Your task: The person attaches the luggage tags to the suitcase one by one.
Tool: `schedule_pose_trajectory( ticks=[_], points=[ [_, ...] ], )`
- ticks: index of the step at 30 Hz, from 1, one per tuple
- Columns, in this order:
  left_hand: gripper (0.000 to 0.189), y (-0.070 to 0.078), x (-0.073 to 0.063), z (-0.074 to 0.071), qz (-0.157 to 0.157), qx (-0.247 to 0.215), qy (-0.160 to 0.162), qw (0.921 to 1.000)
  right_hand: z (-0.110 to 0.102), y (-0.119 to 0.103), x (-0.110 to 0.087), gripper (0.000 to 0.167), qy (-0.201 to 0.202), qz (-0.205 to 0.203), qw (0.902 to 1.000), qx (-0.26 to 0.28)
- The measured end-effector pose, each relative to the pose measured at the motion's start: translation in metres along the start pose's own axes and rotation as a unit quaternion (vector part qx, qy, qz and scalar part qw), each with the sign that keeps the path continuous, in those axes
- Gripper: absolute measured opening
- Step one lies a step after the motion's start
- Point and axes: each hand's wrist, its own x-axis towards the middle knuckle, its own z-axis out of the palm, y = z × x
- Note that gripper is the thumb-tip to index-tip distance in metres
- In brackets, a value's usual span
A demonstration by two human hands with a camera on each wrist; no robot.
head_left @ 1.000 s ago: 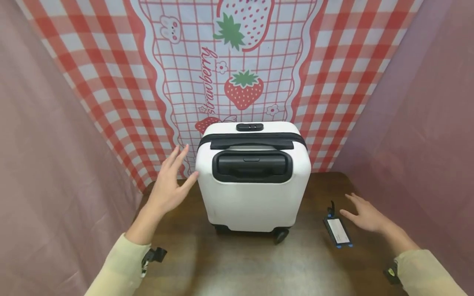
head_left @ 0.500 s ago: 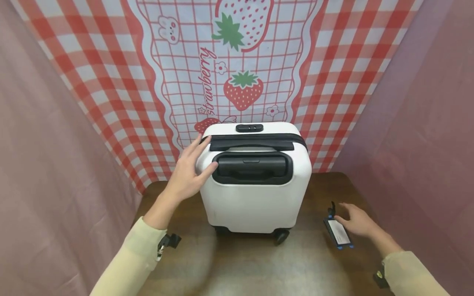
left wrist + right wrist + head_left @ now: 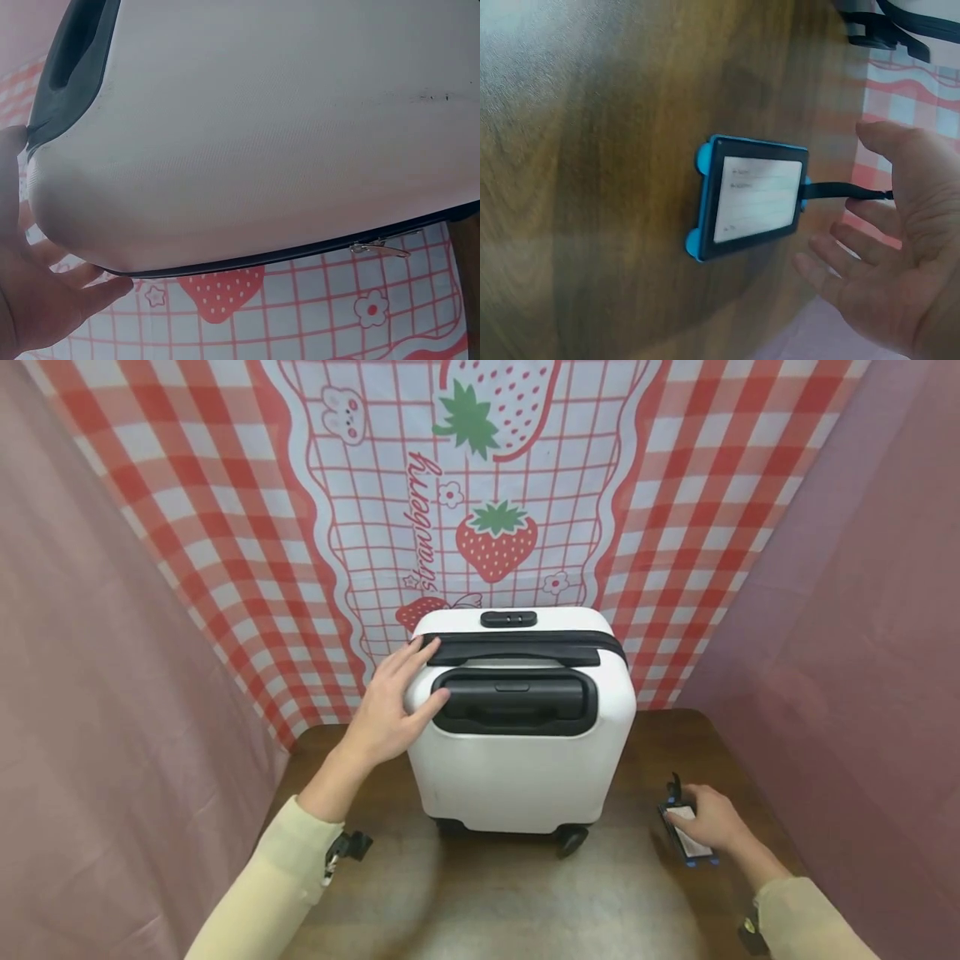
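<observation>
A white suitcase [image 3: 517, 785] with black trim stands upright on the table. My left hand [image 3: 386, 714] rests on its upper left corner, the thumb by the recessed black handle [image 3: 513, 697] and the fingers along the top edge. The left wrist view shows those fingers spread around the corner of the shell. At the right lies a luggage tag [image 3: 757, 199] with a black frame, blue corners, a white card and a black strap [image 3: 844, 190]. My right hand [image 3: 900, 255] is right beside the strap end, thumb and fingers apart, not gripping it.
The brown wooden table [image 3: 510, 893] lies under everything. Behind the suitcase hangs a red and white checked strawberry cloth [image 3: 360, 527]. Pink curtains [image 3: 112, 718] close off both sides. A black combination lock [image 3: 508, 619] is set into the suitcase top.
My left hand has moved right, from beside the suitcase onto its corner. My right hand has moved left and down to the luggage tag, its thumb now over the card in the head view.
</observation>
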Motion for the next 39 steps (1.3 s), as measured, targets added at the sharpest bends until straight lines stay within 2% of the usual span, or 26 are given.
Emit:
schedule_pose_trajectory(
  ticks=[14,23,27,32,39],
  points=[
    [0.069,-0.003,-0.002,0.003,-0.004,0.002,0.0,1.0,0.03,0.006,-0.007,0.055,0.036,0.026,0.999,0.005],
    [0.07,-0.004,0.0,0.004,-0.004,0.007,-0.001,1.0,0.04,0.005,-0.007,0.057,0.065,0.03,0.9972,-0.025],
    [0.069,-0.004,0.0,0.004,-0.006,0.006,-0.003,1.0,0.04,0.004,-0.008,0.068,0.057,0.051,0.9968,-0.025],
    [0.069,-0.004,0.0,0.004,-0.004,0.005,-0.003,1.0,0.041,0.005,-0.008,0.066,0.042,0.073,0.9964,-0.004],
    [0.068,-0.004,0.0,0.003,-0.002,0.002,-0.001,1.0,0.041,0.009,-0.006,0.06,0.056,0.058,0.9967,-0.006]
  ],
)
